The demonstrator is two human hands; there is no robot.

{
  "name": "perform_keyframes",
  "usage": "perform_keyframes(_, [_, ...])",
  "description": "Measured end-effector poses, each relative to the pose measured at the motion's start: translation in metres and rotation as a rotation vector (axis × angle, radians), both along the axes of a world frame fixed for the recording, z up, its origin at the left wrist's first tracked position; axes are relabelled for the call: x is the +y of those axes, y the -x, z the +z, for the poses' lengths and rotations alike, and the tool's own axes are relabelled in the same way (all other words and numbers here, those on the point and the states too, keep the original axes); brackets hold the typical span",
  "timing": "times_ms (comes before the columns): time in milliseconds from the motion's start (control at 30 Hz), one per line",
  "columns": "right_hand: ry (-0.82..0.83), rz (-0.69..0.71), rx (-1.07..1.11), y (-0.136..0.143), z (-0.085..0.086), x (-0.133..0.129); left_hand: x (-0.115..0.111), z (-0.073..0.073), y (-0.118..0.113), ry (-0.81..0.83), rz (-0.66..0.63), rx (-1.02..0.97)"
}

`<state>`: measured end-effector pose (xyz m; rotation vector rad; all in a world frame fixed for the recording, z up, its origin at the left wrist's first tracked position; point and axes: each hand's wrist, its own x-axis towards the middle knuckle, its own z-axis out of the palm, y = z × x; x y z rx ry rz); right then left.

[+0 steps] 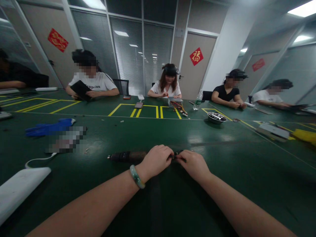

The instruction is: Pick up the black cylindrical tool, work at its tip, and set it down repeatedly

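Note:
A dark electric screwdriver with a brownish middle lies sideways on the green table, its narrow metal tip pointing left. My left hand, with a jade-coloured bangle on the wrist, is closed over the right end of the tool. Just to the right, the fingers of my right hand are pinched together at a small dark part by that same end. The fingertips of both hands nearly meet and hide most of this part, so its kind is unclear.
On the left are a white power bank with a cable, a blurred-out device and a blue glove. Farther off stand a metal bowl, a water bottle and a grey box with wires. Several people sit opposite.

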<state>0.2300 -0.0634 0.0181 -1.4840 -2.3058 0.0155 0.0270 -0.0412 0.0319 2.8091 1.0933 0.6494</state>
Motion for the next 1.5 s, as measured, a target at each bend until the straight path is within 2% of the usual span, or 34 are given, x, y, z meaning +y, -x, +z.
perform_keyframes(367, [0.015, -0.026, 0.118, -0.0001, -0.0037, 0.0043, 0.0016, -0.0022, -0.0001, -0.011, -0.007, -0.015])
perform_keyframes(600, [-0.019, 0.010, 0.081, -0.0004, -0.0053, 0.0078, 0.0003, -0.0020, -0.0005, -0.022, 0.012, 0.002])
perform_keyframes(800, [-0.007, 0.039, 0.136, -0.0027, -0.0048, 0.0080, -0.0016, 0.0005, -0.0005, -0.018, 0.018, -0.016])
perform_keyframes(1100, [0.012, 0.024, 0.218, -0.0047, -0.0046, 0.0073, 0.0016, -0.0019, -0.0010, -0.001, 0.013, -0.029])
perform_keyframes(1500, [0.035, -0.013, 0.220, -0.0005, -0.0033, 0.0030, -0.0002, 0.0000, -0.0019, 0.013, 0.033, -0.033])
